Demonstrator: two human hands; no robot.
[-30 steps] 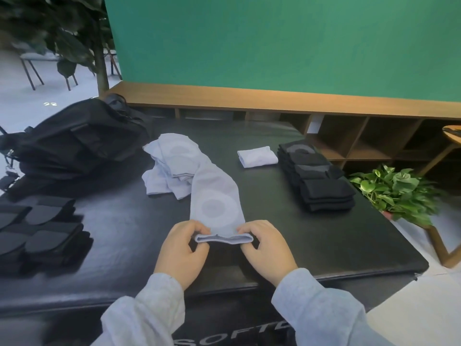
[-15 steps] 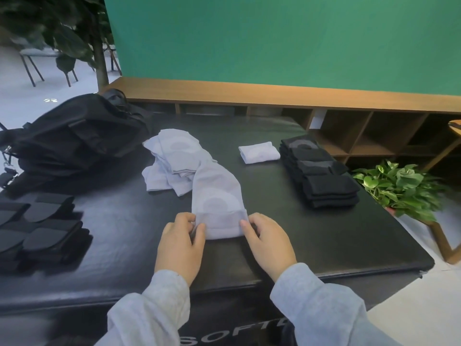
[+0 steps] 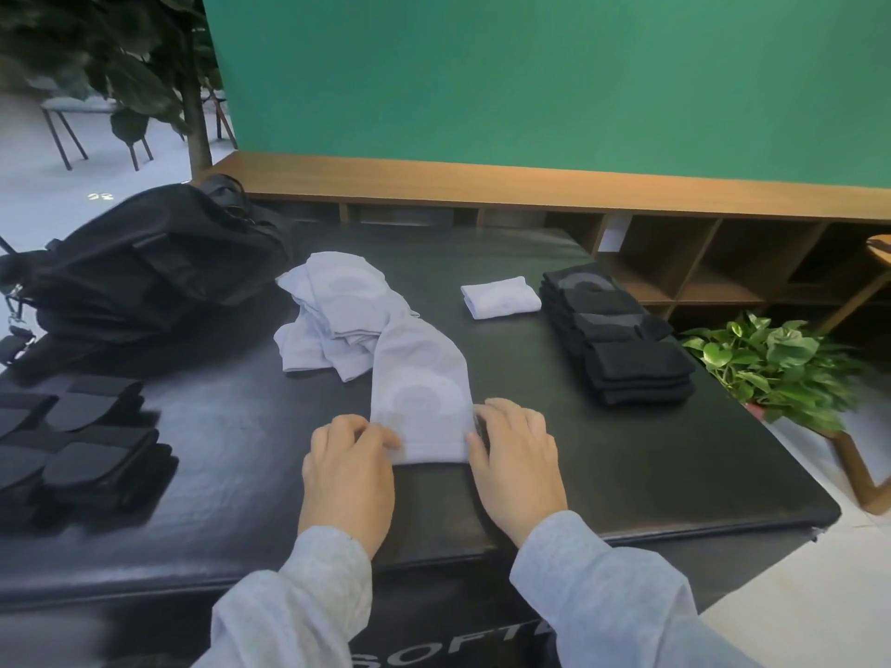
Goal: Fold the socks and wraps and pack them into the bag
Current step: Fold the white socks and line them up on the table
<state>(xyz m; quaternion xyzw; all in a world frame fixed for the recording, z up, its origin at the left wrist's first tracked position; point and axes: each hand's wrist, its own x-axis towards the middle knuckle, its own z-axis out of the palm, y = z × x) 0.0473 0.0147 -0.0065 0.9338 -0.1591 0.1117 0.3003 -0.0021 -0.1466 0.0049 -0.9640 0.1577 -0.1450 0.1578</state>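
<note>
- Rolled further up the strip since a second ago, the near end of the pale grey wrap [image 3: 422,407] now forms a thicker fold, and both hands sit further up the bench [image 3: 627,465].
- Largest on the black bench, the black bag [image 3: 140,262] lies at far left, well apart from the fold.
- Beside the bag, a loose pile of grey wraps [image 3: 328,315] meets the strip's far end.
- Running straight away from the person, the strip's long axis points toward that pile, so the roll likely travels forward.
- Stacked black socks [image 3: 622,344] lie right; one folded grey wrap [image 3: 499,297] sits beside them.
- Left hand [image 3: 349,467] and right hand [image 3: 516,458] flank the fold, fingers curled against its edges, equally near.
</note>
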